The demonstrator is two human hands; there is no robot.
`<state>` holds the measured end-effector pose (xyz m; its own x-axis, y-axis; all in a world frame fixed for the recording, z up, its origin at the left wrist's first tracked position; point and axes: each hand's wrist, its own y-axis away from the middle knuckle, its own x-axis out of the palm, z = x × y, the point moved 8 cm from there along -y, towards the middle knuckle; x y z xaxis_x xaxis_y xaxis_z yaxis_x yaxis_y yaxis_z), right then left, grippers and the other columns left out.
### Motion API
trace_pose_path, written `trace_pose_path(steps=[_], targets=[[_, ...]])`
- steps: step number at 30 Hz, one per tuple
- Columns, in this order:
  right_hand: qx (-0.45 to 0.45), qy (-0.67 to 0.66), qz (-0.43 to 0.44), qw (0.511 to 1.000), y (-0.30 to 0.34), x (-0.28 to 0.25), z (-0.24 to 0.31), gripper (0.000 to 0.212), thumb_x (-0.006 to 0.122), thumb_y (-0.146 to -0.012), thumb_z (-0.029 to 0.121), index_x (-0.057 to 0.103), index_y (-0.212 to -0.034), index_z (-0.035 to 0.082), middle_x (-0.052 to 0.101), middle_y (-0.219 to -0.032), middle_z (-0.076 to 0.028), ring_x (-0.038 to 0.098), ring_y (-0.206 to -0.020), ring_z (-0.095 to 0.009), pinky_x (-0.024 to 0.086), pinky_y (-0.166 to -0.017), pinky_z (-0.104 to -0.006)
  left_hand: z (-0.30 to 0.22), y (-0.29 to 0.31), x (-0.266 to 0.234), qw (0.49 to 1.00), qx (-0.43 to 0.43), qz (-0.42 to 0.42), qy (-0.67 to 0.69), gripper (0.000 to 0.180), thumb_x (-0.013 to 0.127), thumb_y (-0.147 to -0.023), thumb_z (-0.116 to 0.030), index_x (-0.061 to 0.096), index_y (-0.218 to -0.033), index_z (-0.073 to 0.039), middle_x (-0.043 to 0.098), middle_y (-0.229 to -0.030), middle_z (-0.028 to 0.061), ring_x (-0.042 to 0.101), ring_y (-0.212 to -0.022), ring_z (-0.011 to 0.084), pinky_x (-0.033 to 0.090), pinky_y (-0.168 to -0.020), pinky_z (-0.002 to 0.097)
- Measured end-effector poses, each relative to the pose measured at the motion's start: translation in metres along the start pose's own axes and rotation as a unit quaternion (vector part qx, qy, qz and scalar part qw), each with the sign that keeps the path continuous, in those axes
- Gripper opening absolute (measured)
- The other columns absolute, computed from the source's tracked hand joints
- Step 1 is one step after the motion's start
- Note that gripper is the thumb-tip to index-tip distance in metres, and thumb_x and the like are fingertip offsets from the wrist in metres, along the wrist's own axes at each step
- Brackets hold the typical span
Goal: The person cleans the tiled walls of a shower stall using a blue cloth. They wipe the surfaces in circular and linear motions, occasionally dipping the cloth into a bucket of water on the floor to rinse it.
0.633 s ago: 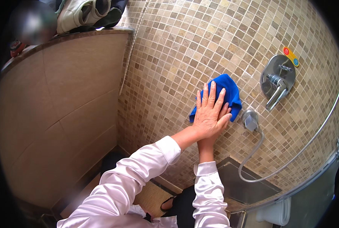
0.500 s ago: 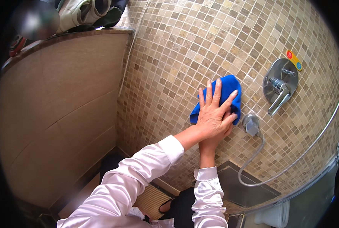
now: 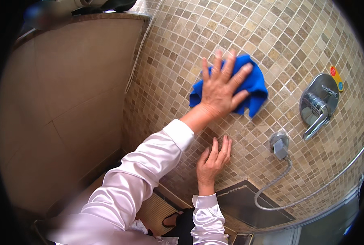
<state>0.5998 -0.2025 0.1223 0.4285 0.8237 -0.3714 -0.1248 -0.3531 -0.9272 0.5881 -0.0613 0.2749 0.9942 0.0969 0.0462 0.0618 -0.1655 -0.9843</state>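
A blue cloth [image 3: 253, 83] lies rumpled against the mosaic-tiled wall [image 3: 182, 53]. Over it my left hand [image 3: 220, 90] is spread flat, fingers stretched apart and slightly smeared by motion, pressing without gripping. Lower on the wall, my right hand [image 3: 212, 163] is apart from the cloth with its fingers extended and nothing in them. Its fingertips are at the tiles; whether they touch cannot be told. Both arms wear shiny pale sleeves.
A chrome mixer valve [image 3: 318, 108] with a lever sits at the right. Below it, a hose outlet [image 3: 280, 145] feeds a metal shower hose [image 3: 267, 204]. A brown partition [image 3: 75, 81] stands left, with shoes [image 3: 104, 6] on top. A dark recessed panel [image 3: 247, 204] lies low on the wall.
My right hand has come off from beneath the left and moved down and left. My left hand and the cloth have shifted upward on the wall. The view has tilted somewhat.
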Motion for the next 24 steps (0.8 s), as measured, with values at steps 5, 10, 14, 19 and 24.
trace_pose_path(steps=[5, 10, 14, 19, 24], targets=[[-0.014, -0.013, 0.014, 1.0, 0.009, 0.0, -0.006, 0.031, 0.053, -0.096, 0.005, 0.06, -0.126, 0.001, 0.049, -0.142, -0.02, 0.045, -0.134, -0.041, 0.04, -0.107, -0.0505, 0.059, 0.008, -0.007, 0.984, -0.149, -0.079, -0.054, 0.07, 0.059, -0.092, -0.033, 0.033, -0.155, -0.016, 0.014, -0.164, 0.0204, 0.011, -0.149, 0.0468, 0.002, -0.116, 0.0651], [-0.001, 0.005, -0.039, 0.999, -0.006, -0.009, -0.011, 0.031, 0.047, -0.1, 0.008, 0.058, -0.128, 0.0, 0.049, -0.142, -0.02, 0.045, -0.134, -0.041, 0.039, -0.108, -0.0505, 0.019, 0.031, 0.001, 0.995, -0.091, -0.028, -0.009, 0.063, 0.054, -0.088, -0.012, 0.038, -0.148, 0.001, 0.017, -0.163, 0.0215, 0.01, -0.148, 0.0516, 0.003, -0.115, 0.0686], [0.034, -0.02, -0.104, 0.994, -0.016, -0.016, -0.024, 0.036, 0.042, -0.103, 0.011, 0.051, -0.135, -0.001, 0.048, -0.142, -0.022, 0.045, -0.133, -0.042, 0.038, -0.109, -0.0507, -0.023, 0.075, 0.008, 0.997, 0.015, 0.067, 0.035, 0.066, 0.046, -0.092, -0.063, 0.046, -0.149, -0.028, 0.021, -0.163, 0.017, 0.01, -0.151, 0.0449, -0.007, -0.116, 0.064], [0.002, 0.032, -0.122, 0.992, -0.035, -0.001, -0.015, 0.041, 0.041, -0.102, 0.009, 0.046, -0.14, -0.003, 0.046, -0.144, -0.024, 0.045, -0.132, -0.043, 0.036, -0.109, -0.0528, -0.022, 0.086, 0.014, 0.993, 0.075, 0.091, 0.015, 0.057, 0.045, -0.092, -0.067, 0.05, -0.143, -0.043, 0.027, -0.162, 0.0101, 0.015, -0.151, 0.0395, -0.01, -0.119, 0.0602], [-0.008, 0.103, -0.095, 0.99, -0.056, 0.012, -0.001, 0.042, 0.042, -0.099, 0.008, 0.055, -0.138, 0.007, 0.046, -0.149, -0.016, 0.046, -0.13, -0.041, 0.038, -0.105, -0.0515, -0.004, 0.066, 0.005, 0.997, 0.052, 0.054, -0.014, 0.055, 0.042, -0.095, -0.064, 0.053, -0.142, -0.038, 0.029, -0.161, 0.013, 0.019, -0.15, 0.0411, -0.006, -0.119, 0.0605]])
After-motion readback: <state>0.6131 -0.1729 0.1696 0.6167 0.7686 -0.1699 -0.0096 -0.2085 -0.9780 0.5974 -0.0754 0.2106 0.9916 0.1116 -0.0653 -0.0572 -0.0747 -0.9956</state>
